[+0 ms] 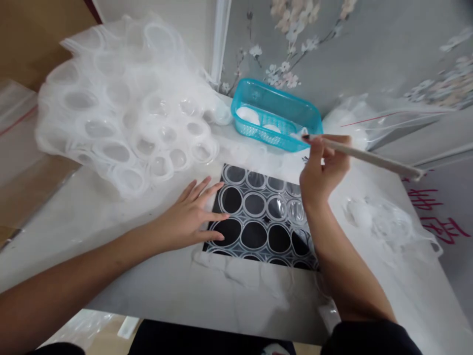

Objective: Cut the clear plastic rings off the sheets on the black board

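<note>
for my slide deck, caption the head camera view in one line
Left hand on a black ring-patterned sheet; right hand holding a slender pale tool near a blue basket.

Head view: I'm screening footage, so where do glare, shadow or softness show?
Head view: glare streaks the glossy black ring-patterned sheet; head view: below that, soft shadow dims the white tabletop; head view: the heaped translucent white plastic looks hazy.

The left hand (199, 213) is resting its spread fingers along the left edge of a dark sheet (254, 234) patterned with pale-ringed ovals. The right hand (325, 170) is gripping a pale stick (377, 158), whose dark tip is showing against a blue basket (254, 132) holding white pieces (248, 116). A mass of translucent white ringed plastic (127, 106) is lying to the left.
</note>
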A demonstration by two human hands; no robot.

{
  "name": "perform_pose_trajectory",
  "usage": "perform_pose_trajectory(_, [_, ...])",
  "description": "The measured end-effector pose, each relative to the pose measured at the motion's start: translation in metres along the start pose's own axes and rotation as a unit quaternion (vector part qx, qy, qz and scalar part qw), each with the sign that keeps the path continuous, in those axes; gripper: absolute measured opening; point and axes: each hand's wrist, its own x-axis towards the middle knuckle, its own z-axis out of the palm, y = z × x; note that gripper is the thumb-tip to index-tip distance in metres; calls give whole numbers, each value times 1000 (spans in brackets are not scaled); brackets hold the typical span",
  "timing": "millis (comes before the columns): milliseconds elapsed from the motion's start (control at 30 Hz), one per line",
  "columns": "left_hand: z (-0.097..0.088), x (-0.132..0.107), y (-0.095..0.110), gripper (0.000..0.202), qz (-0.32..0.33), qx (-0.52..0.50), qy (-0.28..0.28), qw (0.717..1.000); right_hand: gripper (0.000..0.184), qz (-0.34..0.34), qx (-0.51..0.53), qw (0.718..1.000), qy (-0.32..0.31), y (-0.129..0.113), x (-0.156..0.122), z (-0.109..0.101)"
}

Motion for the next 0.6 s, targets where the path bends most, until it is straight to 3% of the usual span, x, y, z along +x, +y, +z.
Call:
perform_pose_trajectory(67, [0,1,0,40,26,10,21,999,19,2,-8,1000,-2,-9,-12,-9])
perform_pose_trajectory(167, [2,4,4,41,59,35,46,997,16,29,45,989,-140,-26,-54,-19])
perform_pose_trajectory(233, [5,7,9,47,72,49,55,995,16,71,94,973,-196,-29,-79,-21])
perform_pose_trajectory(367, [14,16,20,58,76,65,49,994,15,112,142,962,-206,-20,-101,-21])
perform_pose_trajectory(600, [22,24,28,57,47,103,40,993,15,111,159,962,-194,-14,-99,-16])
